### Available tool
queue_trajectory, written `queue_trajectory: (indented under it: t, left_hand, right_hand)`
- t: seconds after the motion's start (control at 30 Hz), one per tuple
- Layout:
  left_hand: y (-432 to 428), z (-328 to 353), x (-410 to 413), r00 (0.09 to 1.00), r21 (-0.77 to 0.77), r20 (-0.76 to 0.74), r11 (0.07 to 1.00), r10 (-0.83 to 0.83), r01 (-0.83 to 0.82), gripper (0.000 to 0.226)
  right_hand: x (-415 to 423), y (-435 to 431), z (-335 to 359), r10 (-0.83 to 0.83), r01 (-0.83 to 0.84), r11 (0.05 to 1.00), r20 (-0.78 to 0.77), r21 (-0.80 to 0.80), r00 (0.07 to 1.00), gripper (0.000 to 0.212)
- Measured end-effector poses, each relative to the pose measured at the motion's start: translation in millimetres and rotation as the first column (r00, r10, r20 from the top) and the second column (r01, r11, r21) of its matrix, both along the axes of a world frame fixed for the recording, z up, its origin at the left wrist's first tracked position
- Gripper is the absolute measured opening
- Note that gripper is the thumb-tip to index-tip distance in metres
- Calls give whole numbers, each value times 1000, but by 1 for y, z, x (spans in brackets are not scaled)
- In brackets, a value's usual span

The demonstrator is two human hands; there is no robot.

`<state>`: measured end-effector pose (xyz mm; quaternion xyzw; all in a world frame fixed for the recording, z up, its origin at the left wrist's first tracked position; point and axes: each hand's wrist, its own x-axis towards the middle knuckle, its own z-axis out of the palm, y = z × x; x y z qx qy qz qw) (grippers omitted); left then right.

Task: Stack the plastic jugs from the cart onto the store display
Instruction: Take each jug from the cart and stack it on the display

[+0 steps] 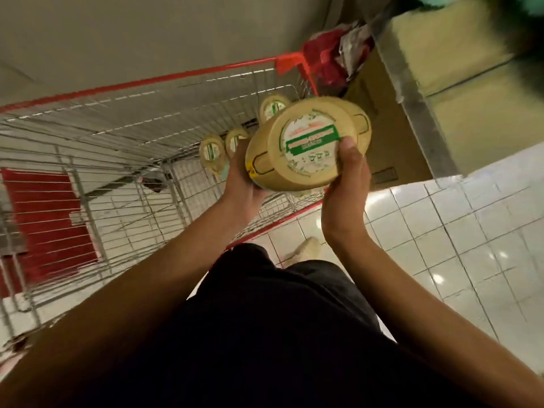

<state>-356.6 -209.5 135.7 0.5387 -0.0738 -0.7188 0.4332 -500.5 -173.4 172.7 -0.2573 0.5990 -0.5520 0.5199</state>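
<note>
Tiled floor (459,231), left fingers (237,164), right fingers (350,150) clasping jug (306,134)

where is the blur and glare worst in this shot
Head view: motion blur smears the cart wires and the red bag at the top. Same head view: white glare spots sit on the floor tiles at right. The jug held in the middle is sharpest, though its label print is unreadable.

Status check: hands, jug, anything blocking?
Left hand and right hand grip one jug over the cart. At least three more jugs inside. No obstruction visible.
</note>
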Motion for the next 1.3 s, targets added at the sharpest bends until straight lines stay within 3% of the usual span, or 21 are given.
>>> queue_trajectory:
  t: [0.1,0.2,0.23,0.3,0.53,0.63,0.73,1.13,1.3]
  left_hand:
    - [14,6,-57,998,-43,-16,997,-64,64,41]
    - [24,7,-101,986,-153,-30,975,-166,160,66]
    - [25,7,-113,984,-157,-16,972,-179,174,64]
    - [24,9,-133,980,-133,28,971,-195,197,48]
    - [4,27,-189,956,-57,109,959,-271,278,44]
    - [-14,34,-211,944,-6,123,951,-307,310,57]
    - [-38,37,-234,946,4,149,957,-287,290,46]
    - [-115,24,-277,918,109,142,928,-370,357,36]
    - [-122,17,-294,881,168,239,911,-408,377,42]
  right_hand:
    - [-53,14,11,-20,20,999,-11,-35,1000,71]
    - [-97,26,22,-57,54,996,-30,-70,998,70]
    - [-110,29,25,-69,66,995,-33,-70,997,71]
    - [-132,33,30,-94,92,993,-23,-70,995,73]
    - [-185,22,35,-173,174,983,15,-67,985,74]
    - [-204,7,34,-199,201,976,27,-82,980,70]
    - [-224,-16,29,-231,231,968,10,-96,973,65]
    - [-281,-107,15,-177,178,983,34,-54,984,70]
    - [-302,-118,5,-140,139,990,-25,-17,990,67]
